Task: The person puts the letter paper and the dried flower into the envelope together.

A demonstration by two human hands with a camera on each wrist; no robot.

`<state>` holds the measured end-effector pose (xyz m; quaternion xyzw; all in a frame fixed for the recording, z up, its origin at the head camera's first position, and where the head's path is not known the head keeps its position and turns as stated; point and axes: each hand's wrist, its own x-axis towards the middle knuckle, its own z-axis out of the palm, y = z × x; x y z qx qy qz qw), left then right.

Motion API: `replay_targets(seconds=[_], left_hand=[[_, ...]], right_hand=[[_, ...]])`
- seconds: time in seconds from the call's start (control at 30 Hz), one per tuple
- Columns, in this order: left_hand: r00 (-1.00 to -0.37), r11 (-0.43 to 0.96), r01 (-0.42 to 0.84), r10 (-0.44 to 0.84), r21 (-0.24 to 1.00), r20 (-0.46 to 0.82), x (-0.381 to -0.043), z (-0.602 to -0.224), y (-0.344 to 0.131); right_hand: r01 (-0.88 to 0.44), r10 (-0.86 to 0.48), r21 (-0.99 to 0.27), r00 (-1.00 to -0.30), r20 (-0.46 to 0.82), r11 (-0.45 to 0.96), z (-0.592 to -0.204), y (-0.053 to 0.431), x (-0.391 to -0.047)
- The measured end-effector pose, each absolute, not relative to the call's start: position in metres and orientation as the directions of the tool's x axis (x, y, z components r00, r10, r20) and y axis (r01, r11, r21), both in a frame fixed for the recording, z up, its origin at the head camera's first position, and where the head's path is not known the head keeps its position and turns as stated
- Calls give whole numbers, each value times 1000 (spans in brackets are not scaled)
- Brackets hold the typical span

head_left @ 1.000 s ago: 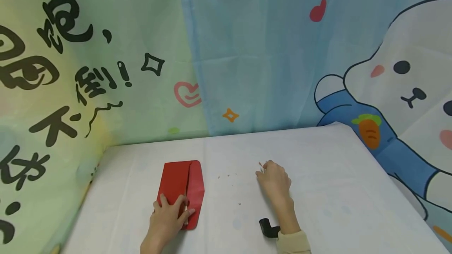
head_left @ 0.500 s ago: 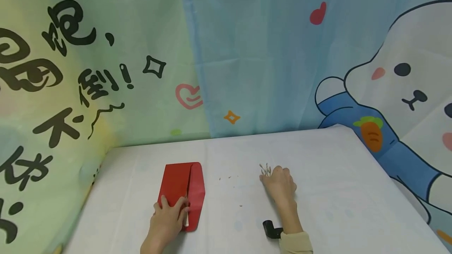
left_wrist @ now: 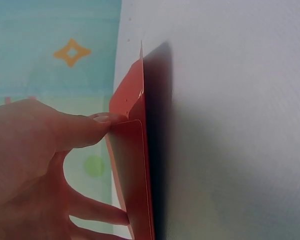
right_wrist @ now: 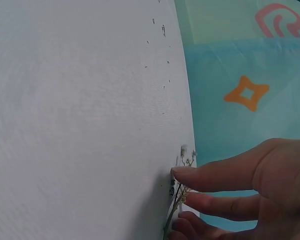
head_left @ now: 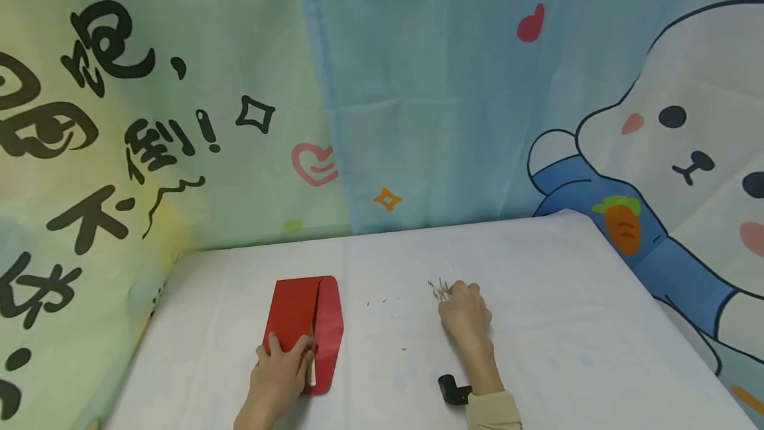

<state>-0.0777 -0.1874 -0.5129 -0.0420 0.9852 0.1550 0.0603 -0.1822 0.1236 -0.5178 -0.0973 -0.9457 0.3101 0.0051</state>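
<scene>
A red envelope [head_left: 292, 304] lies on the white-covered table with its flap [head_left: 329, 337] folded out to the right. My left hand [head_left: 274, 377] rests on its lower part, and the thumb and a finger pinch the edge of the opening. The left wrist view shows that edge of the envelope [left_wrist: 131, 175] lifted at the thumb. A pale strip shows in the opening under the fingers. Farther right, my right hand [head_left: 465, 314] holds a small bunch of dried flower sprigs [head_left: 440, 290] low over the table. In the right wrist view, the thumb lies across the sprig stems [right_wrist: 171, 212].
Several tiny dry bits [head_left: 384, 300] lie scattered between the envelope and the right hand. A black curved piece [head_left: 451, 390] sits beside the right sleeve [head_left: 494, 411]. A printed cloth backdrop [head_left: 418, 118] rises behind the table's far edge.
My left thumb has drawn back from the flap to the edge of the opening. My right hand has come slightly nearer, and the sprig tips now show more beyond its fingers.
</scene>
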Motion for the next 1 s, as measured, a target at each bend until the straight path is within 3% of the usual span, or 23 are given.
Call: replay_targets(seconds=[0.2,1.0], left_hand=[[-991,949,-99,-66,300,-120,-74,-515,-188],[-987,949,-109,-69,297,-145,-78,-510,-186]], right_hand=[[192,174,-599,-981,-89,778,-519,124,-179],[142,171,-664,-985,-22,734,-507,119,-180]])
